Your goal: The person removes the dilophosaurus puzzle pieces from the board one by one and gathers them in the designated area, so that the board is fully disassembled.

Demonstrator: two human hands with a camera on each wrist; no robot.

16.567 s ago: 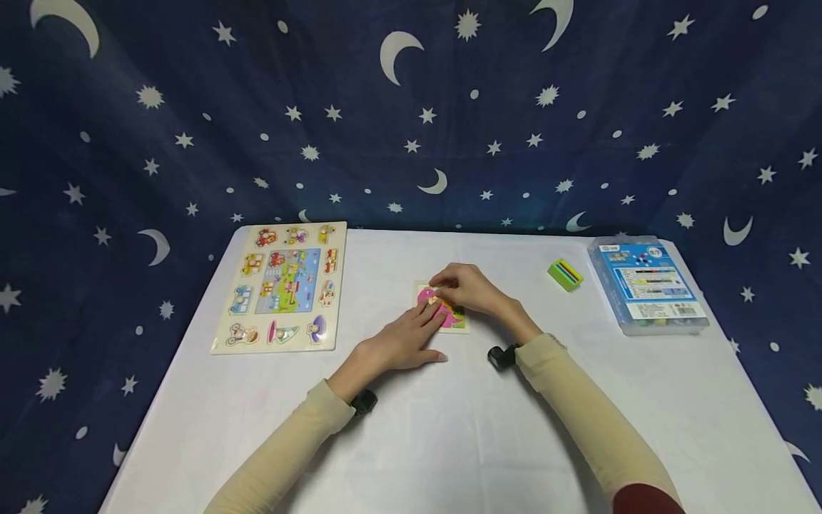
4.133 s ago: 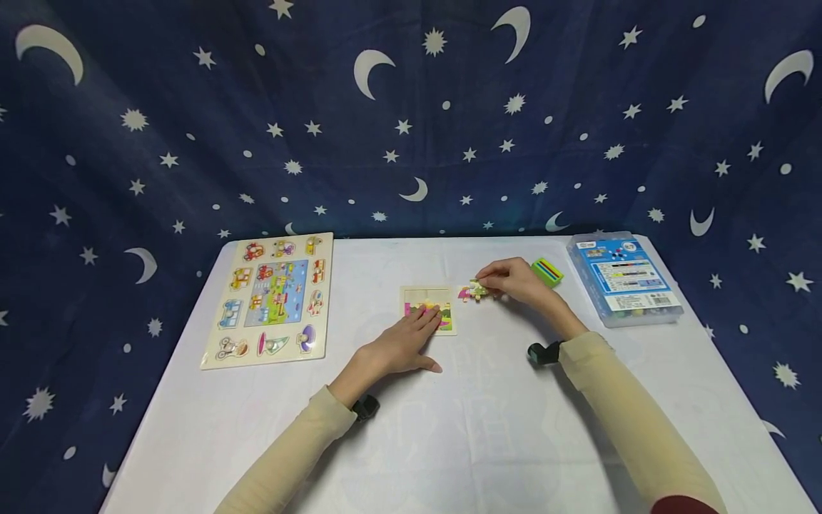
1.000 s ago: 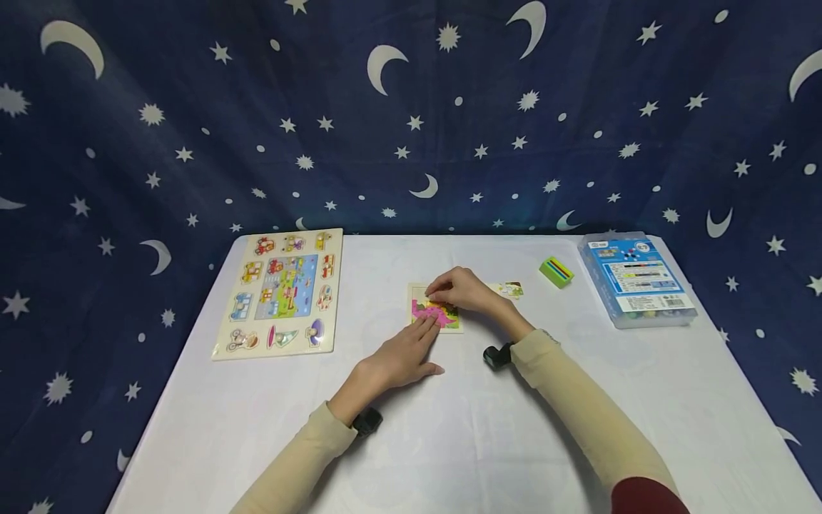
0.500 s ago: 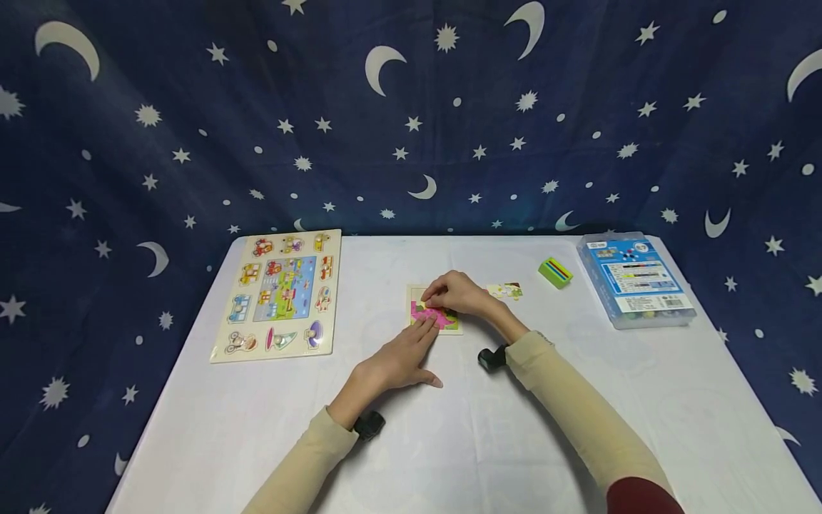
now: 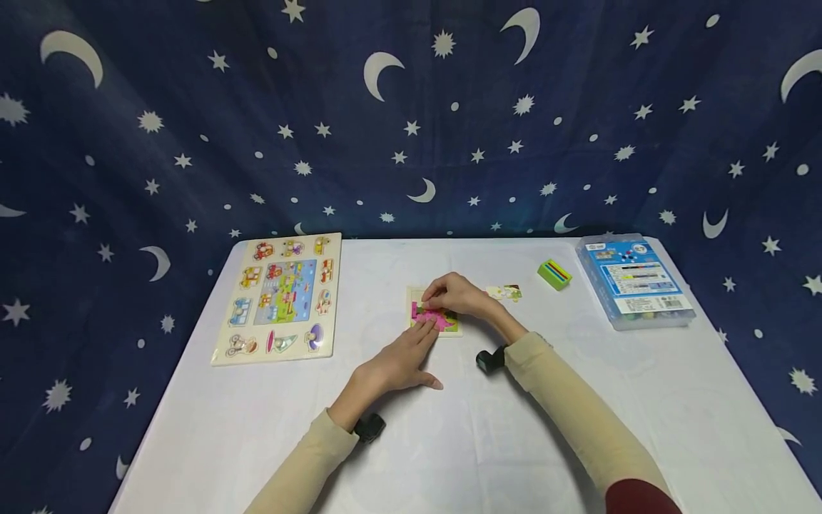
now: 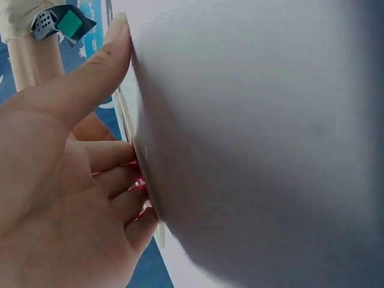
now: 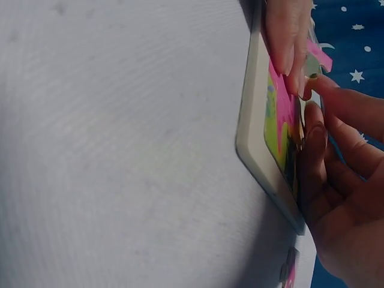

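head: one tray [image 5: 414, 293] under two hands. left hand [image 5: 393, 357], fingers straight upon it, we judge to steady it; right hand [image 5: 459, 294] above. one board [image 5: 262, 350], one block [image 5: 554, 275], one box [image 5: 636, 282], well apart, perhaps leaving room. loose pieces [image 5: 510, 291] beside tray; we cannot count them.

left wrist: thumb apart, nothing gripped.

right wrist: one piece [image 7: 320, 56], pinched between thumb and finger, tilted over tray, seemingly for fitting.

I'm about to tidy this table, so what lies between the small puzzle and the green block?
In the head view, the right hand and loose puzzle pieces lie between the small puzzle and the green block.
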